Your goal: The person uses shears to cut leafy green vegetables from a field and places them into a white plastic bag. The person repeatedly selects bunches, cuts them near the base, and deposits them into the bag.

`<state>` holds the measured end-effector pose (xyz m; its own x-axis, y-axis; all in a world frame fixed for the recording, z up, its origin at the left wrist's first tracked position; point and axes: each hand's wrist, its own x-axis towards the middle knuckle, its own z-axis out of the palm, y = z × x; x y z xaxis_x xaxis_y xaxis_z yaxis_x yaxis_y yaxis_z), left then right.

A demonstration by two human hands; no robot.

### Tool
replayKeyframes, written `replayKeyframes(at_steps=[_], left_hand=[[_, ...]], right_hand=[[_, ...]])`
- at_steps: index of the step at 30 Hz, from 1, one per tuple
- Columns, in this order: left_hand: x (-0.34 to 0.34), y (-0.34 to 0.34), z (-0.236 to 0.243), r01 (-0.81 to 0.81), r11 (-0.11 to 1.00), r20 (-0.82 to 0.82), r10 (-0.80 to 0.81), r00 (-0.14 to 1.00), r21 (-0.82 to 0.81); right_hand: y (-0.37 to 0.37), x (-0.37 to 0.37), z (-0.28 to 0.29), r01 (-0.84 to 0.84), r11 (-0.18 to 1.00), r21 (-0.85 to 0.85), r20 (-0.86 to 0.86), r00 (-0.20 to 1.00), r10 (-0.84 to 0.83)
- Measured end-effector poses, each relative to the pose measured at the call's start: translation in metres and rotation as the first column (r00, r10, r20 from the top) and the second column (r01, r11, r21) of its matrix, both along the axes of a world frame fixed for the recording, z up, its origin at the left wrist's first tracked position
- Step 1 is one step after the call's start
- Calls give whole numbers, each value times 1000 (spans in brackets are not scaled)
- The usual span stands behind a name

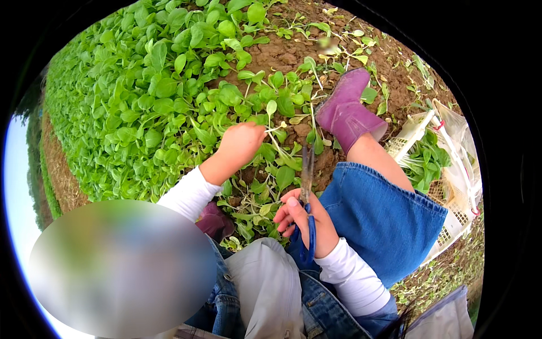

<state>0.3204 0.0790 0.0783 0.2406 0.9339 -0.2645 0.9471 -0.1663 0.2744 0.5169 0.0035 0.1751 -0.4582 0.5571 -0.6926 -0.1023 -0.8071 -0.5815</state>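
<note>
My left hand is closed at the edge of the leafy green bed, its fingertips pinching a small pale plant stem with a yellowish tip. A pair of scissors with blue handles rests in my right hand, its blades pointing away from me and close together. My right fingers curl loosely about the handles. Low leafy green plants grow densely to the left. Cut and loose leaves lie between my hands.
On the right stands a light plastic crate lined with a clear bag, with picked greens inside. Purple boots are on my feet, one at each side of the work spot. Brown soil with scattered leaves lies ahead.
</note>
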Motion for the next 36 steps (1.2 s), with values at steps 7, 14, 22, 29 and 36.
replayKeyframes(at_steps=[7, 14, 22, 29, 36], left_hand=[[-47, -98, 5, -428, 723, 425, 676, 602, -543], [-35, -129, 7, -467, 661, 443, 746, 497, -588], [-29, -145, -5, -380, 681, 424, 706, 567, -627], [-39, -151, -30, -245, 859, 279, 395, 875, -449], [-25, -63, -40, -324, 941, 320, 339, 885, -99]], right_hand=[[-38, -23, -45, -628, 761, 167, 369, 755, 542], [-50, -32, -78, -813, 575, 93, 468, 545, 696], [-48, -38, -75, -746, 620, -243, 269, 562, 782], [-44, -36, -84, -913, 360, -191, 492, 228, 840], [-42, -42, -59, -980, 60, -188, 752, -104, 651]])
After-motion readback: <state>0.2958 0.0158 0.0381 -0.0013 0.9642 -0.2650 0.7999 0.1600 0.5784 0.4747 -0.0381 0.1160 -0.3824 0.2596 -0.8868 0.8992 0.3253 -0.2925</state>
